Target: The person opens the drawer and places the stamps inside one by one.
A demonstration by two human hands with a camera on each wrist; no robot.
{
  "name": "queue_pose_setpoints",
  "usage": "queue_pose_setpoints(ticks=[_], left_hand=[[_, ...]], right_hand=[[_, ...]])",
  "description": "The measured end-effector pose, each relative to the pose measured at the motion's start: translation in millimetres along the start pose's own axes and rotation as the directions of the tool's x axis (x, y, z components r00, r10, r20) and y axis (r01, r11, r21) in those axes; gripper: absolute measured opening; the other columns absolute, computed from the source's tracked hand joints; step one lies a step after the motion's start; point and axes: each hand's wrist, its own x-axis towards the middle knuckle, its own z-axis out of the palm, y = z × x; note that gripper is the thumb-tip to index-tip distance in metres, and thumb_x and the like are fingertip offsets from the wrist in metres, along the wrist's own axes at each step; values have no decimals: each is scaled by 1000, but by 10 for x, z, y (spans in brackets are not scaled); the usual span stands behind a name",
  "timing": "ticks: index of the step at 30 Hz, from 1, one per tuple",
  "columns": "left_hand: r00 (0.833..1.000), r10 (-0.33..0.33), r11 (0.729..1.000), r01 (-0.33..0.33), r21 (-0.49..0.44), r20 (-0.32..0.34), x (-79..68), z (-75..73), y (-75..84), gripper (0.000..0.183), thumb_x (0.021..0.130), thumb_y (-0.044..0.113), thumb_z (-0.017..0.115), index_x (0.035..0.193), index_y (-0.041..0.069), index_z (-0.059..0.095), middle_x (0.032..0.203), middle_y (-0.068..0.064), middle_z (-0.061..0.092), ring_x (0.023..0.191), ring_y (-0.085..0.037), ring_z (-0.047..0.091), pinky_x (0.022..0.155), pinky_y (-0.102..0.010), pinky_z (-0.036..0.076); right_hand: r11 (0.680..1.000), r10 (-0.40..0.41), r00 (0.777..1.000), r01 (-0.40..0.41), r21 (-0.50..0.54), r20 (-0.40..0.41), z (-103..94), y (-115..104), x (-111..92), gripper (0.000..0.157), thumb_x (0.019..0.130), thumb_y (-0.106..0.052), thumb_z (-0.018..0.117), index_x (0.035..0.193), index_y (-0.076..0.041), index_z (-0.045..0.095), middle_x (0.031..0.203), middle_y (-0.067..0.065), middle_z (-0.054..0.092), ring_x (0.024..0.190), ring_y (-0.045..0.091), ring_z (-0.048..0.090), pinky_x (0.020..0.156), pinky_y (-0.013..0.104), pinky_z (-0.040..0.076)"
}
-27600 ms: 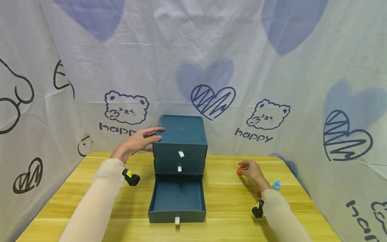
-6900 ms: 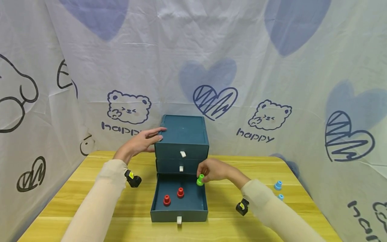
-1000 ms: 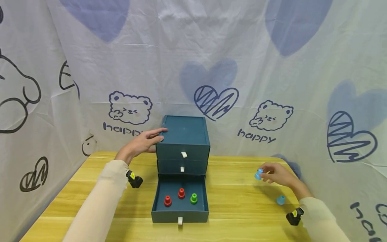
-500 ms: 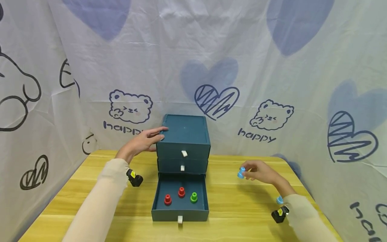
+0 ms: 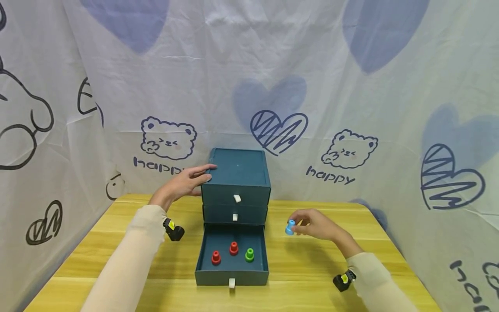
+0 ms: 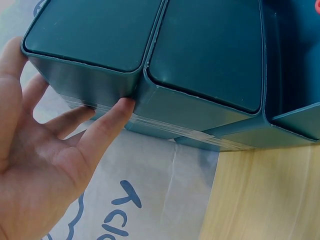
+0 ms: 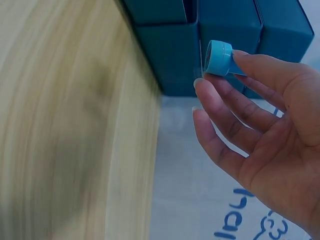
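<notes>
My right hand (image 5: 315, 224) pinches a small light blue stepped peg (image 5: 290, 227) between thumb and fingers, above the table just right of the cabinet. In the right wrist view the peg's wide round base (image 7: 218, 58) faces away from the palm. My left hand (image 5: 182, 184) rests against the left side of the dark teal drawer cabinet (image 5: 238, 167), with fingertips on its top edge; the left wrist view shows its fingers (image 6: 107, 125) extended along the side. The pulled-out bottom drawer (image 5: 231, 278) holds two red pegs (image 5: 233, 248) and one green peg (image 5: 249, 255), all upright.
Two upper drawers with white pull tabs (image 5: 237, 198) are closed. The cabinet stands on a wood-grain table (image 5: 304, 281), before a white printed cloth (image 5: 218, 99) hanging behind and at both sides. Each wrist wears a black camera (image 5: 343, 281).
Over the last second, my right hand has carried the blue peg left towards the drawer; its sleeve now covers the second blue peg. Earlier, red and green pegs entered the drawer. The left hand stays put.
</notes>
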Motion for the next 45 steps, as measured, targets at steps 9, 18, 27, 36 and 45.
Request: queue_pose_setpoints(ticks=[9, 18, 27, 36, 45], left_hand=[[1000, -1, 1000, 1, 1, 1, 6, 0, -23, 56, 108, 41, 52, 161, 30, 37, 174, -12, 17, 158, -41, 26, 116, -62, 42], [1000, 2, 1000, -2, 9, -2, 12, -9, -12, 56, 108, 42, 52, 161, 31, 37, 174, -11, 18, 158, -41, 26, 116, -62, 42], [1000, 4, 1000, -4, 9, 2, 7, -18, -6, 56, 108, 41, 52, 161, 30, 36, 174, -12, 17, 158, -42, 25, 116, -63, 41], [1000, -1, 1000, 1, -4, 7, 28, -4, -7, 57, 108, 41, 51, 161, 30, 36, 174, -11, 17, 158, -41, 24, 116, -63, 41], [1000, -2, 1000, 2, -6, 5, 23, -5, -4, 56, 109, 40, 51, 161, 30, 36, 174, -11, 17, 158, -41, 25, 117, -63, 41]], right_hand=[[1000, -28, 999, 28, 12, 32, 171, -152, 86, 16, 98, -11, 70, 112, -4, 71, 100, 11, 74, 88, 34, 70, 77, 23, 62], [1000, -16, 998, 17, -18, 56, 259, -291, 141, 17, 98, -12, 70, 113, -4, 72, 101, 6, 75, 88, 15, 69, 80, 24, 62], [998, -34, 998, 37, -47, 53, 339, -336, 188, 19, 98, -14, 71, 115, -5, 72, 102, 6, 76, 88, 14, 68, 84, 25, 61], [997, -25, 996, 31, -69, 84, 452, -405, 254, 19, 97, -16, 72, 114, -6, 74, 105, 3, 76, 88, 10, 68, 84, 27, 61], [993, 5, 991, 10, -114, 134, 538, -489, 352, 17, 97, -20, 73, 111, -10, 75, 103, -2, 75, 88, 9, 67, 81, 22, 59]])
